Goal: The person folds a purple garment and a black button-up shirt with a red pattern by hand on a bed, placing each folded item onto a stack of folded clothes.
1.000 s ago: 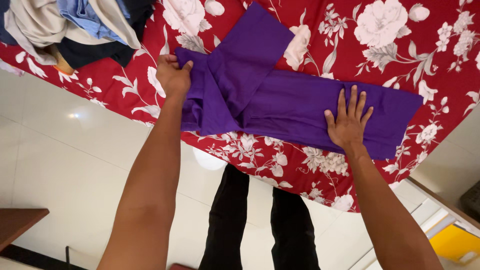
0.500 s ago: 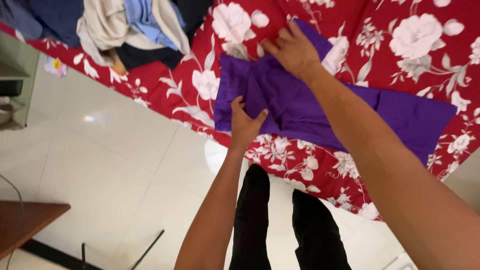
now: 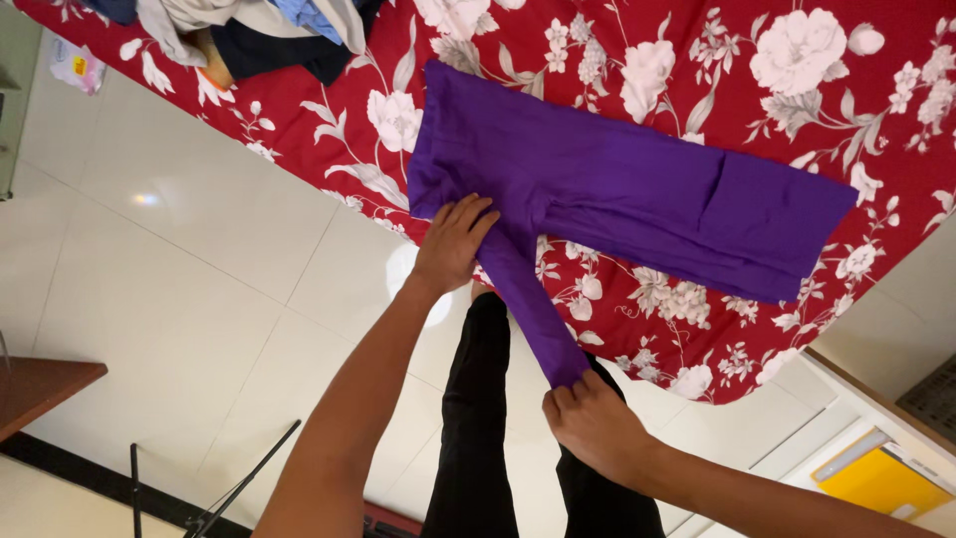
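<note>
A purple garment (image 3: 617, 189) lies folded lengthwise near the edge of a bed with a red, white-flowered cover (image 3: 777, 90). One purple sleeve (image 3: 528, 304) runs off the bed edge toward me. My right hand (image 3: 588, 418) pinches the end of that sleeve, below the bed edge and above my dark trousers. My left hand (image 3: 453, 244) lies flat on the garment's near left part, fingers together, right where the sleeve starts.
A heap of clothes (image 3: 259, 25) in cream, blue and black sits on the bed at top left. White tiled floor (image 3: 179, 259) spreads to the left. A brown wooden corner (image 3: 40, 384) is at the left edge, a yellow box (image 3: 881, 473) at bottom right.
My right hand has pulled the sleeve off the top of the garment and out over the bed edge toward me. My left hand stays near the garment's left part, now pressed flat.
</note>
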